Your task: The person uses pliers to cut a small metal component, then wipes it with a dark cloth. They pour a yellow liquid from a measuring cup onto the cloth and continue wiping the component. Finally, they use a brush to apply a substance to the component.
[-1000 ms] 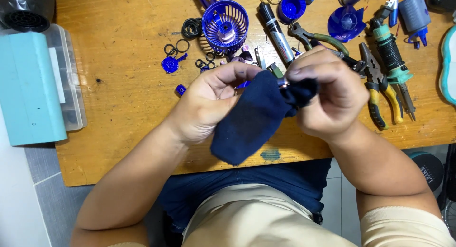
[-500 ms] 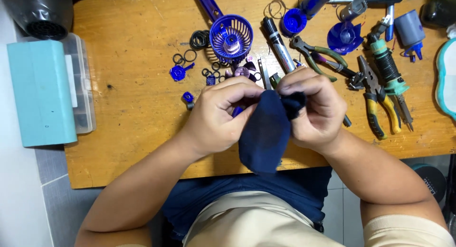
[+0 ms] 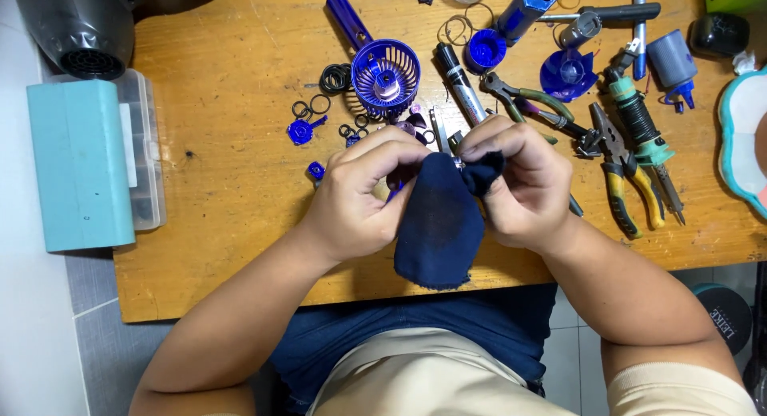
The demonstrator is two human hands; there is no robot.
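Note:
My left hand (image 3: 363, 196) and my right hand (image 3: 523, 184) meet over the near half of a wooden table (image 3: 232, 216). Both pinch a dark navy cloth (image 3: 438, 224) that hangs down between them. A small shiny metal part (image 3: 457, 162) peeks out at the top of the cloth, pressed between the fingertips of both hands; most of it is hidden. Just beyond my knuckles lie a blue round fan grille with a handle (image 3: 382, 71) and small blue and purple plastic bits (image 3: 302, 131).
Pliers (image 3: 623, 180), cutters, a black marker (image 3: 459, 71), black rubber rings (image 3: 334, 79) and blue parts are strewn over the far right. A teal box on a clear organiser case (image 3: 80, 164) and a grey hair dryer (image 3: 80, 28) stand at the left.
The cloth hangs straighter and the hands have closed in slightly at its top. The view has shifted a little; the tools on the table lie as before.

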